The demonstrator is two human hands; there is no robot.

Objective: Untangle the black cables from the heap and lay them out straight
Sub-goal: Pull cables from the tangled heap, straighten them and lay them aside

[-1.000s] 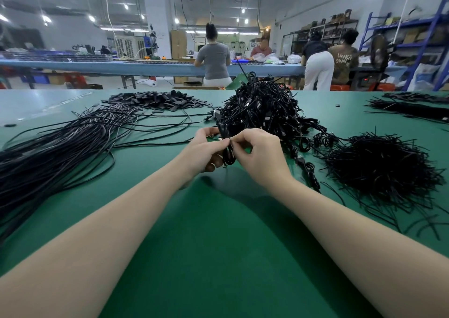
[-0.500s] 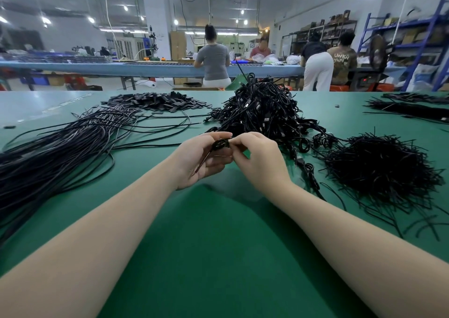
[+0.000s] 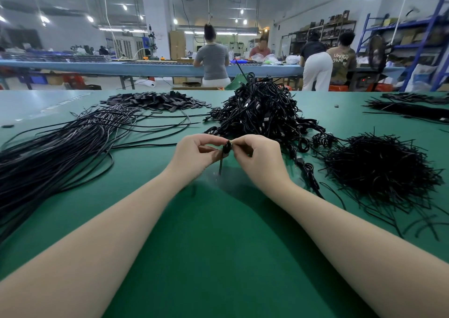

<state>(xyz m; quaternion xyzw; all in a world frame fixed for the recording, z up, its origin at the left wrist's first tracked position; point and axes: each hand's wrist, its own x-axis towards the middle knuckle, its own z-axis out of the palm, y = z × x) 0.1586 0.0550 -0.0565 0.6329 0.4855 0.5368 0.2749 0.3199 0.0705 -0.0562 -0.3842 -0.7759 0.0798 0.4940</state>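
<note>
Between my two hands, raised just above the green tabletop (image 3: pixel 218 257), I held a small coiled black cable (image 3: pixel 227 147), my left hand (image 3: pixel 194 153) and right hand (image 3: pixel 257 157) each pinching it with thumb and fingertips so I could work the coil loose, one end hanging down toward the tabletop. Just beyond my hands sat the tangled heap (image 3: pixel 262 113), close enough to draw from, while the straightened cables (image 3: pixel 56 147) lay well off to the left, apart from it.

Two hands (image 3: pixel 194 152), four cable piles (image 3: pixel 264 116), four people (image 3: pixel 213 60) behind.
</note>
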